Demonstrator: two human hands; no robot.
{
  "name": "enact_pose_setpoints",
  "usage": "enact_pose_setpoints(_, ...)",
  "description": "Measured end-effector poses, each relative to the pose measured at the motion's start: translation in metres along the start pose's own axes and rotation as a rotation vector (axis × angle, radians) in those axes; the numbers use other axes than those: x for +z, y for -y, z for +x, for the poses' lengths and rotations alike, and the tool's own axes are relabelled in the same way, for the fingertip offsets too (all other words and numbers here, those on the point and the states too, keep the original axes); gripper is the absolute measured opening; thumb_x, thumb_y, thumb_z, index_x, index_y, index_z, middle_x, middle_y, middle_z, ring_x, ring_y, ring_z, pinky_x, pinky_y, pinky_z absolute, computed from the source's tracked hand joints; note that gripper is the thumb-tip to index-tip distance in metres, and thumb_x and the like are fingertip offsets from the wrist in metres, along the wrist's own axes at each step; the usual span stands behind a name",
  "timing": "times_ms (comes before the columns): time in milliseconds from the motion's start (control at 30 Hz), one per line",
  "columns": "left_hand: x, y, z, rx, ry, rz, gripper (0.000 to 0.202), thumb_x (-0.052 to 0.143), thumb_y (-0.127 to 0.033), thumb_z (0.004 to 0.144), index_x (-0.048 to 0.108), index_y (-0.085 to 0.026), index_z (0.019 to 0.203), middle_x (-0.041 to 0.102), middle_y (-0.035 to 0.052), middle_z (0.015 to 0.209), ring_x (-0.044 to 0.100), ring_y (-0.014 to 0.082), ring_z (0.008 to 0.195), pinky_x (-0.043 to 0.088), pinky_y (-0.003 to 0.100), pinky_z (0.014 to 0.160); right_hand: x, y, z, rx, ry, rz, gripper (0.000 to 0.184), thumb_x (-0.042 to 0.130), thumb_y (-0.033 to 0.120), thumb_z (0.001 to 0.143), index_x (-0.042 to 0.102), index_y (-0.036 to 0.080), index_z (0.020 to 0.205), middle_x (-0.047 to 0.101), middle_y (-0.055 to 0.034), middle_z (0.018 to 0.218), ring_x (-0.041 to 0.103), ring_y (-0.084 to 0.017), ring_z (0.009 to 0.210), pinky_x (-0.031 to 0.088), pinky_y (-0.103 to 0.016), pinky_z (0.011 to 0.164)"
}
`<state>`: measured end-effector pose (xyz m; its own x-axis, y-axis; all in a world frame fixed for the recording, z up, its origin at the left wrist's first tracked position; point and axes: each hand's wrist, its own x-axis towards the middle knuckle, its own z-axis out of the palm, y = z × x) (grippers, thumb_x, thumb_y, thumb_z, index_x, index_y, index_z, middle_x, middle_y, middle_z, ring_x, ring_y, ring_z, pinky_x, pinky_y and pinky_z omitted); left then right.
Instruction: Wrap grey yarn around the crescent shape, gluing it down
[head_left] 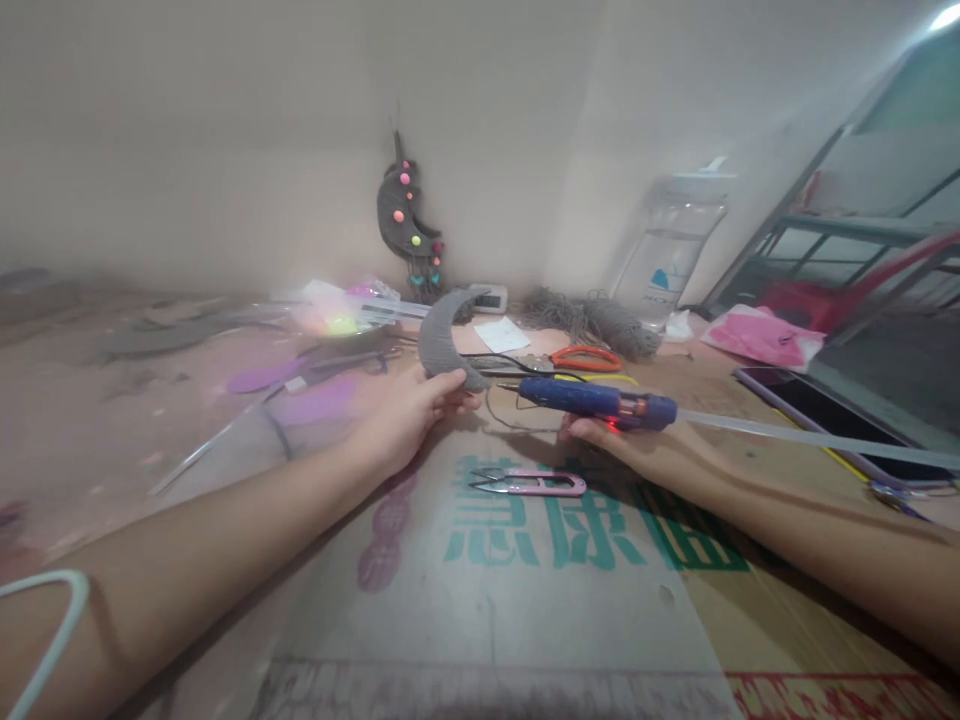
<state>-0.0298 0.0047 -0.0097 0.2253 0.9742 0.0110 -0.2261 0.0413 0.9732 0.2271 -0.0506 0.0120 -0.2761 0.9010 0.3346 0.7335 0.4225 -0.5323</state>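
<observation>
My left hand (pixel 409 420) pinches the lower end of a grey yarn-wrapped crescent (pixel 442 340), which stands up from my fingers. In my right hand (pixel 637 445) is a blue glue gun (pixel 574 397) with a red light and a long clear glue stick (pixel 810 438) running out of its back. The gun's nozzle points left, close to the crescent's lower tip; whether they touch I cannot tell. Below the two hands, a pair of pink thread snips (pixel 536 484) lies on the printed cardboard (pixel 510 620).
A decorated crescent (pixel 401 210) hangs on the wall. Behind my hands lie orange-handled pliers (pixel 585 358), a white paper piece (pixel 502 335) and grey yarn (pixel 600 320). A clear water bottle (pixel 664 255), a pink packet (pixel 765 335) and a phone (pixel 840 420) are at right.
</observation>
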Motion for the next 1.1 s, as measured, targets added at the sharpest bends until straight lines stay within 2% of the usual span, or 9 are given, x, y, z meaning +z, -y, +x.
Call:
enact_pose_setpoints(200,0.0,0.001,0.0,0.011,0.014,0.041,0.019,0.072,-0.032,0.075,0.07,-0.016,0.085,0.074,0.0038,0.08,0.066,0.0129,0.069,0.048,0.023,0.066,0.003,-0.001,0.001,0.056,-0.075,-0.012,0.037,0.059,0.054,0.08,0.064,0.022,0.062,0.07,-0.0049,0.064,0.066,-0.022,0.059,0.058,-0.035,0.058)
enact_pose_setpoints(333,0.0,0.001,0.001,0.014,0.024,0.059,0.018,0.071,-0.033,0.076,0.07,-0.017,0.084,0.074,0.0036,0.078,0.066,0.0131,0.069,0.047,0.024,0.066,0.003,0.0,0.002,0.082,-0.085,-0.039,0.038,0.061,0.055,0.079,0.057,0.023,0.058,0.064,-0.0031,0.058,0.061,-0.02,0.053,0.056,-0.034,0.055)
enact_pose_setpoints(467,-0.001,0.002,0.001,0.018,0.036,0.065,0.019,0.071,-0.034,0.078,0.071,-0.017,0.086,0.074,0.0032,0.078,0.066,0.0129,0.069,0.047,0.024,0.068,0.003,0.003,0.003,0.102,-0.097,-0.006,0.033,0.062,0.051,0.078,0.056,0.024,0.061,0.062,-0.0023,0.057,0.063,-0.022,0.058,0.056,-0.034,0.056)
enact_pose_setpoints(667,-0.003,0.003,0.001,0.024,0.053,0.059,0.023,0.073,-0.036,0.077,0.069,-0.017,0.09,0.074,0.0039,0.082,0.066,0.0138,0.071,0.047,0.026,0.07,0.001,0.009,0.002,0.137,-0.077,0.006,0.025,0.063,0.05,0.077,0.067,0.025,0.08,0.071,-0.0034,0.071,0.069,-0.027,0.069,0.059,-0.04,0.062)
enact_pose_setpoints(900,-0.002,0.003,0.001,0.022,0.056,0.052,0.023,0.073,-0.036,0.077,0.069,-0.016,0.088,0.074,0.0044,0.081,0.066,0.0146,0.071,0.047,0.026,0.069,0.0,0.013,0.003,0.123,-0.074,0.04,0.023,0.064,0.047,0.075,0.068,0.025,0.083,0.073,-0.0035,0.074,0.07,-0.027,0.069,0.061,-0.04,0.063)
enact_pose_setpoints(1100,-0.003,0.003,0.002,0.021,0.065,0.04,0.023,0.073,-0.035,0.077,0.069,-0.016,0.089,0.074,0.0044,0.082,0.066,0.014,0.07,0.048,0.026,0.07,0.002,0.006,0.001,0.169,-0.077,-0.02,0.027,0.064,0.049,0.076,0.071,0.023,0.083,0.074,-0.0044,0.075,0.071,-0.028,0.071,0.061,-0.042,0.065)
